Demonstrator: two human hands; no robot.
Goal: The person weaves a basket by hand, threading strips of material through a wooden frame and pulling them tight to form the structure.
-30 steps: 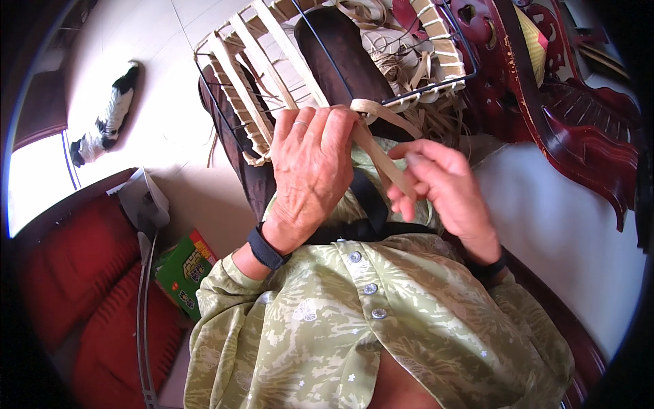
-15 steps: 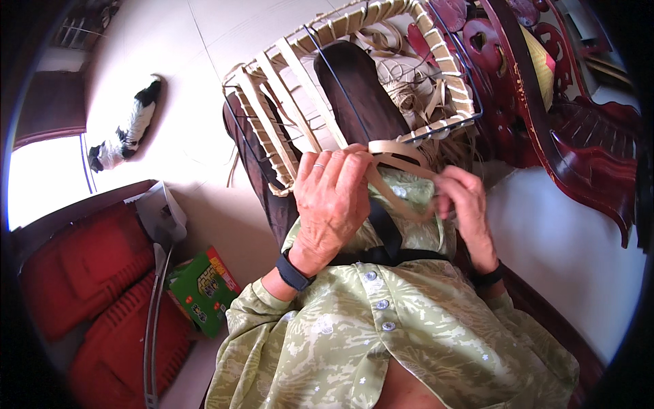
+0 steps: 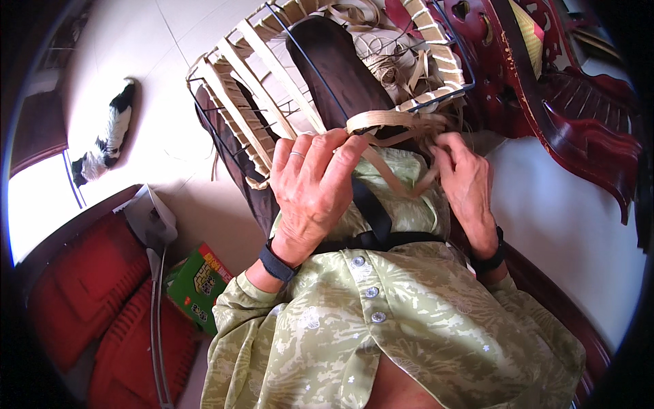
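Across my lap lies a metal wire frame [image 3: 310,61], its edges wrapped with beige strips and several flat strips [image 3: 272,68] stretched over one end. My left hand [image 3: 310,180] is closed at the frame's near edge, pinching the start of a looped beige strip [image 3: 381,121]. To its right, my right hand [image 3: 466,180] is closed with thumb and fingertips on the same strip, whose loop curves between both hands and hangs over my green shirt. Just what lies under my left fingertips is hidden.
A ball of twine [image 3: 383,68] and loose strips lie beyond the frame. Carved dark red wooden furniture [image 3: 538,109] stands at the right. A black and white animal [image 3: 112,133] is on the floor at the left, near red cushioned pieces [image 3: 88,273] and a green box [image 3: 197,286].
My view has shifted slightly, moving the frame up and left in the picture. My right hand has risen toward the frame's near edge, and the strip's loop has changed shape.
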